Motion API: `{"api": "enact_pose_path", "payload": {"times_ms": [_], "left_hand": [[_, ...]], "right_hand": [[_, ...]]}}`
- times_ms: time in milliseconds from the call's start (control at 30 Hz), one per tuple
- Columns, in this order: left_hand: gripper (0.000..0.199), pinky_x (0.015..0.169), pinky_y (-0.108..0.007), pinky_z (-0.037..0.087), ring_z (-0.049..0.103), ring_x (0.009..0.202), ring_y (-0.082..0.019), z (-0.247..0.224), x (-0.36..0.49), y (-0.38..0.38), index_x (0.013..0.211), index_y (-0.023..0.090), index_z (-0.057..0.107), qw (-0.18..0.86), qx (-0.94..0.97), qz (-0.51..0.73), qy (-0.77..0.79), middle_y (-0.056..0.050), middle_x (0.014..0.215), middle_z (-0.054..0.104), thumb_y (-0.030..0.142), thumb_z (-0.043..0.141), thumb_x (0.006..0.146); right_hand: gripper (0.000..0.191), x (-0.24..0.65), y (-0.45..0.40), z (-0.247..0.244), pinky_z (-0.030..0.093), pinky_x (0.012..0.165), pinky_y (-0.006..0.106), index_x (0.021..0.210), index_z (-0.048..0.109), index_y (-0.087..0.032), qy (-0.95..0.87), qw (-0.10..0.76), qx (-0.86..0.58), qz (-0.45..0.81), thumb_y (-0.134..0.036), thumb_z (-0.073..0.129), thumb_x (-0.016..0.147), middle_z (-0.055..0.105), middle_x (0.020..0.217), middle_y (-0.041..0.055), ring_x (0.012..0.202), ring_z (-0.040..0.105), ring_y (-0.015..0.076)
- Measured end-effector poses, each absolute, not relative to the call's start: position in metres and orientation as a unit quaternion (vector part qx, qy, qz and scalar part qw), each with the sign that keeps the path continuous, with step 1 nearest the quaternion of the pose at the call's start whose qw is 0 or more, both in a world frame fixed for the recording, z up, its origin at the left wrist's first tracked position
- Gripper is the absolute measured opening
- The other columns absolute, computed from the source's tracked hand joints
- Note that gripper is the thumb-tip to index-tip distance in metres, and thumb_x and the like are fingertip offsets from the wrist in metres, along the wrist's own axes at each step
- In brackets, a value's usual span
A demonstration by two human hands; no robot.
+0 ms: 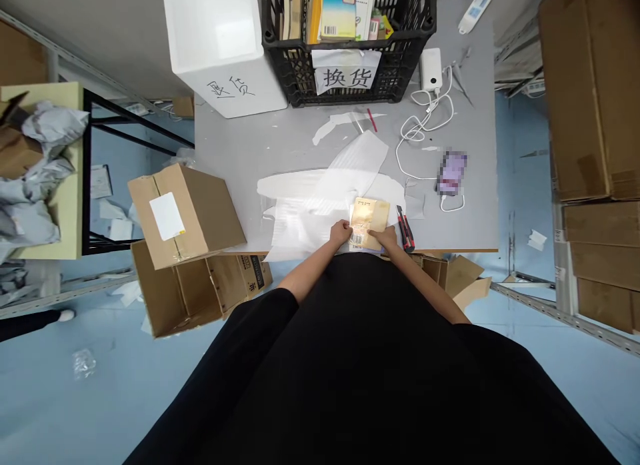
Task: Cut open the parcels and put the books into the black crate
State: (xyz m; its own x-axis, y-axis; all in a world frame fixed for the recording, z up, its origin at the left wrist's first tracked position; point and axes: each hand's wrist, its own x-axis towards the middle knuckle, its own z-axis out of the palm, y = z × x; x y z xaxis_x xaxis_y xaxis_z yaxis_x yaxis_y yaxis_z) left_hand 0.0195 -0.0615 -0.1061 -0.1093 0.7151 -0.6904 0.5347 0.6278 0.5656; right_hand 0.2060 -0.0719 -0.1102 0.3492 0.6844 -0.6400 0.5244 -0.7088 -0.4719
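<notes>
A yellowish book (369,214) with a barcode near its lower left corner lies at the front of the grey table. My left hand (341,232) closes on its left edge. On its lower right side my right hand (385,238) grips it, thumb on the cover. Beneath and to the left of the book spreads white foam wrap (305,215). A red and black utility knife (405,229) rests just right of my right hand.
A black crate (350,48) of books and a white bin (220,58) stand at the back. To the left, a cardboard box (190,212) overhangs the table edge. At right lie a phone (452,172), a white cable (417,128) and a white power adapter (431,70).
</notes>
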Motion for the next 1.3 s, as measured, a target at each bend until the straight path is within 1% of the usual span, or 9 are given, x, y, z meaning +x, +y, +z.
{"api": "enact_pose_path", "payload": {"times_ms": [100, 267, 467, 567, 700, 833, 967, 1100, 1300], "left_hand": [[0.020, 0.090, -0.031, 0.047, 0.066, 0.097, -0.022, -0.106, 0.023, -0.060, 0.100, 0.019, 0.062, 0.487, 0.445, 0.075, 0.747, -0.007, 0.098, 0.072, 0.014, 0.062, 0.081], [0.033, 0.082, -0.031, 0.047, 0.064, 0.086, -0.021, -0.102, 0.030, -0.064, 0.114, 0.021, 0.050, 0.475, 0.448, 0.101, 0.750, -0.004, 0.091, 0.067, 0.017, 0.062, 0.083], [0.030, 0.096, -0.031, 0.044, 0.057, 0.110, -0.023, -0.093, 0.043, -0.066, 0.106, 0.021, 0.056, 0.439, 0.518, 0.108, 0.726, -0.011, 0.119, 0.051, 0.022, 0.070, 0.080], [0.037, 0.099, -0.032, 0.043, 0.054, 0.116, -0.024, -0.091, 0.041, -0.064, 0.112, 0.020, 0.056, 0.465, 0.524, 0.104, 0.706, -0.012, 0.120, 0.050, 0.024, 0.072, 0.079], [0.031, 0.099, -0.032, 0.043, 0.052, 0.118, -0.025, -0.089, 0.031, -0.061, 0.110, 0.019, 0.059, 0.499, 0.521, 0.121, 0.682, -0.011, 0.113, 0.056, 0.025, 0.068, 0.082], [0.027, 0.098, -0.035, 0.045, 0.056, 0.113, -0.024, -0.084, 0.029, -0.060, 0.105, 0.019, 0.062, 0.529, 0.478, 0.175, 0.680, -0.010, 0.111, 0.061, 0.036, 0.068, 0.085], [0.036, 0.086, -0.034, 0.051, 0.064, 0.092, -0.020, -0.069, 0.032, -0.056, 0.099, 0.019, 0.062, 0.620, 0.391, 0.237, 0.638, -0.008, 0.101, 0.065, 0.052, 0.068, 0.084], [0.046, 0.083, -0.032, 0.054, 0.067, 0.085, -0.017, -0.051, 0.025, -0.049, 0.103, 0.020, 0.064, 0.676, 0.332, 0.296, 0.587, -0.005, 0.094, 0.068, 0.054, 0.077, 0.075], [0.046, 0.102, -0.036, 0.049, 0.067, 0.110, -0.022, -0.059, 0.009, -0.050, 0.115, 0.017, 0.063, 0.691, 0.315, 0.390, 0.521, -0.009, 0.111, 0.073, 0.041, 0.077, 0.078]], "right_hand": [[0.058, 0.208, -0.070, -0.105, 0.053, 0.081, 0.036, 0.116, 0.053, -0.017, -0.343, 0.095, -0.816, 0.455, -0.038, 0.078, 0.067, 0.069, 0.111, 0.0135, 0.099, 0.066, 0.0281], [0.020, 0.216, -0.070, -0.090, 0.048, 0.079, 0.032, 0.090, 0.058, -0.020, -0.468, 0.072, -0.771, 0.426, -0.037, 0.061, 0.081, 0.070, 0.095, 0.0081, 0.091, 0.065, 0.0254], [0.025, 0.209, -0.073, -0.071, 0.045, 0.084, 0.034, 0.098, 0.062, -0.015, -0.549, 0.028, -0.765, 0.335, -0.036, 0.058, 0.086, 0.068, 0.105, 0.0162, 0.100, 0.062, 0.0279], [0.028, 0.203, -0.075, -0.065, 0.044, 0.087, 0.036, 0.104, 0.062, -0.012, -0.555, 0.010, -0.775, 0.301, -0.033, 0.057, 0.087, 0.066, 0.110, 0.0205, 0.104, 0.061, 0.0303], [0.025, 0.197, -0.076, -0.059, 0.044, 0.080, 0.034, 0.100, 0.058, -0.016, -0.550, 0.036, -0.774, 0.311, -0.035, 0.059, 0.084, 0.066, 0.100, 0.0148, 0.095, 0.061, 0.0280], [0.021, 0.187, -0.077, -0.052, 0.041, 0.072, 0.031, 0.094, 0.052, -0.020, -0.554, 0.073, -0.765, 0.318, -0.037, 0.058, 0.083, 0.065, 0.088, 0.0080, 0.083, 0.059, 0.0254], [0.023, 0.169, -0.074, -0.036, 0.039, 0.067, 0.031, 0.098, 0.050, -0.020, -0.569, 0.066, -0.755, 0.318, -0.040, 0.056, 0.086, 0.063, 0.080, 0.0053, 0.077, 0.058, 0.0250], [0.030, 0.147, -0.070, -0.016, 0.041, 0.071, 0.033, 0.108, 0.052, -0.016, -0.619, 0.062, -0.733, 0.274, -0.042, 0.049, 0.093, 0.066, 0.092, 0.0106, 0.083, 0.060, 0.0265], [0.035, 0.124, -0.070, -0.014, 0.045, 0.087, 0.036, 0.120, 0.056, -0.013, -0.681, 0.077, -0.683, 0.255, -0.035, 0.050, 0.093, 0.063, 0.117, 0.0170, 0.109, 0.057, 0.0297]]}}
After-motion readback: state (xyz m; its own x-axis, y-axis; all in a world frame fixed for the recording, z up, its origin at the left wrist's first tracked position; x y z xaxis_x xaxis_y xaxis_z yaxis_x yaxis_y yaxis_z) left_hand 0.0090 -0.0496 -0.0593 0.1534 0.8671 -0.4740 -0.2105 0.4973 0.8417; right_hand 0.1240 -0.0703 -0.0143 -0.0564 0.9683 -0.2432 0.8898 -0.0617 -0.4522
